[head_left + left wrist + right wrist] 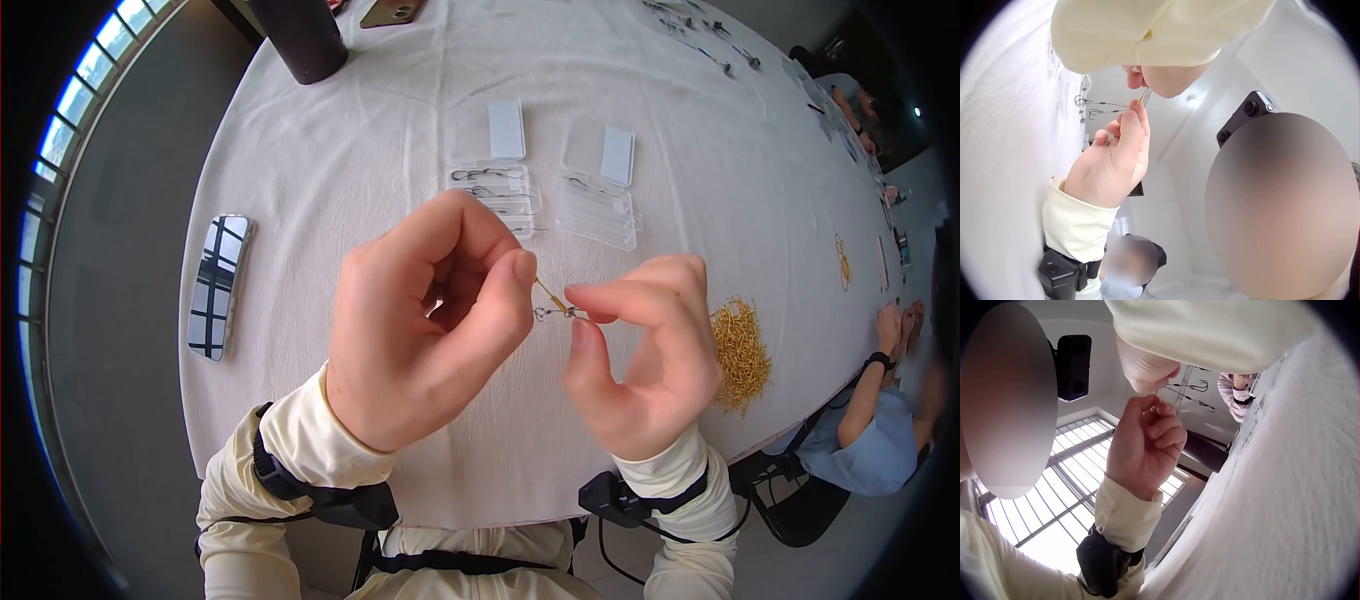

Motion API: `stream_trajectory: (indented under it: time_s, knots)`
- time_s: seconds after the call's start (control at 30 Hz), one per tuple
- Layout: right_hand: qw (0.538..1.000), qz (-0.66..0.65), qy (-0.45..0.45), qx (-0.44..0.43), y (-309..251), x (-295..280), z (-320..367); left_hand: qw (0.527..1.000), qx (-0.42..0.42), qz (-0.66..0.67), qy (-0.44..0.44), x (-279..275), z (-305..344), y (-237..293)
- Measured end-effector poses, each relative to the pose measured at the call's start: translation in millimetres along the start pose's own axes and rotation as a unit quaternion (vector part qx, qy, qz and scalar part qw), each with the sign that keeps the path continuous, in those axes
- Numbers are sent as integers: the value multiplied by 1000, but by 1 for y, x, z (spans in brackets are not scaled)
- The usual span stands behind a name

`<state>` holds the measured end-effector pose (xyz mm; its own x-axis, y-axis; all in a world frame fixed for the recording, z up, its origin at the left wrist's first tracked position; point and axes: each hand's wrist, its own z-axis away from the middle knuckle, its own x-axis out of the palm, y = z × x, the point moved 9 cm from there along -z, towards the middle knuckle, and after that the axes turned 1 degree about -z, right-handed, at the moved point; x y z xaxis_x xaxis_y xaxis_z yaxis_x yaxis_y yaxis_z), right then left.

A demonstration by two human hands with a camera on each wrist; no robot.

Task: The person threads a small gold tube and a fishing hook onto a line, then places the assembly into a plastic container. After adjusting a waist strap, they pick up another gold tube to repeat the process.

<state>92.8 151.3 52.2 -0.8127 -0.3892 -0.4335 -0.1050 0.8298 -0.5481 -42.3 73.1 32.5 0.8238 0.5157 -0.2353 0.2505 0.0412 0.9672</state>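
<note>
Between thumb and forefinger my left hand [430,320] pinches one end of a slim gold piece [555,299]. Facing it, my right hand [645,350] pinches the piece's other end together with two dark fishing-hook leaders. In the left wrist view the fishing hooks [1094,114] hang out sideways from the right fingertips on thin dark shanks. The right wrist view also shows a hook [1200,386] beyond the touching hands. Both hands are held above the white tablecloth. Just right of the right hand lies a heap of small gold pieces [740,355].
Ahead stand two clear compartment boxes, the left box [490,172] with several hooks and the right box [600,212] with few. A phone [220,290] lies at left, a dark cup [300,45] at the back left. Another person [875,435] sits at right.
</note>
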Motion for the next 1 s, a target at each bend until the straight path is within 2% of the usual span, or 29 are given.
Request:
stream_trajectory:
  time_s: [0.07, 0.37, 0.6, 0.7, 0.77, 1.0]
  knots:
    - [997, -42, 25, 59, 6, -2, 1, 1000, -5, 9, -2, 0, 0, -1]
    - [1000, -17, 2, 14, 5, -1, 1, 999, -11, 34, -20, 1, -2, -1]
    - [999, 3, 24, 39, 9, -6, 1, 999, 6, 28, -45, -1, -5, 1]
    - [1000, -4, 23, 6, 4, -9, 0, 998, 7, 24, -51, -1, -5, 3]
    - [999, -21, -22, -17, -7, -5, -2, 998, -1, 36, -50, -2, -4, 3]
    - [999, -10, -22, 37, 1, 2, 2, 998, 2, 31, -57, -1, -3, 6]
